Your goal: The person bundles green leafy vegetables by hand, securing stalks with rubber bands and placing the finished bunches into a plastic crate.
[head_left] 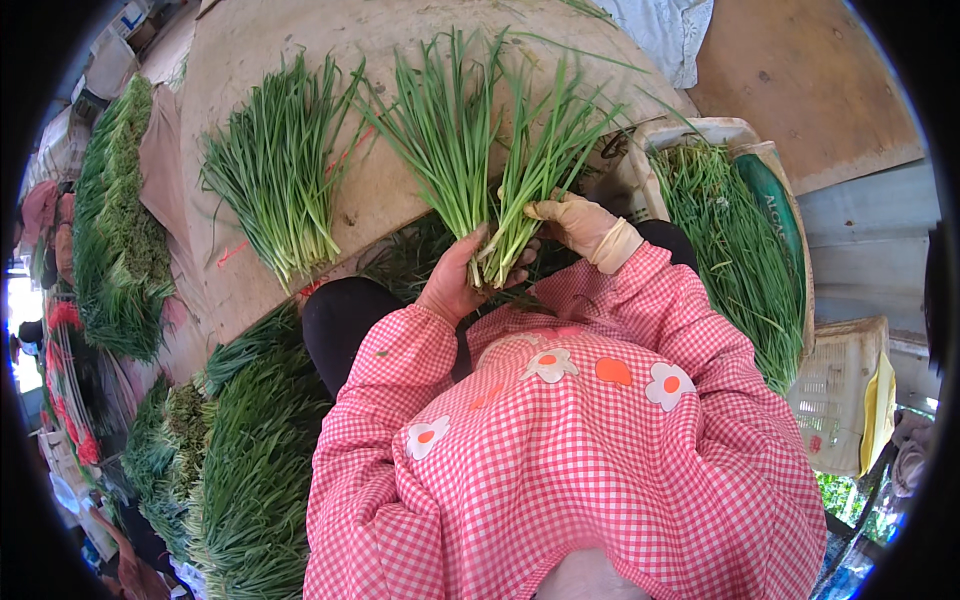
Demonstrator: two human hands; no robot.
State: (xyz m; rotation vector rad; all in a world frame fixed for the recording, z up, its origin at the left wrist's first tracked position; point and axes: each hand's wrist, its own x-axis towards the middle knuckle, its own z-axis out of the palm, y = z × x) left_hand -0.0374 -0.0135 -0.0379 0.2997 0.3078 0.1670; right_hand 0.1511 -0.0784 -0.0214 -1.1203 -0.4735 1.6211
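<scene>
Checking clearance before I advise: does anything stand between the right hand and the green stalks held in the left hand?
Nothing visible does. The right hand meets the green stalks at their right side, while the left hand holds their lower ends. Behind the stalks, the view is blocked.

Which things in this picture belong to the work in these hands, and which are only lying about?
In the work: green stalks, held by the left hand; gloved right hand, apparently pinching some; stalk bunch on the wooden board.

Likely just lying about: white cloth, upper right; pale crate, lower right.
</scene>
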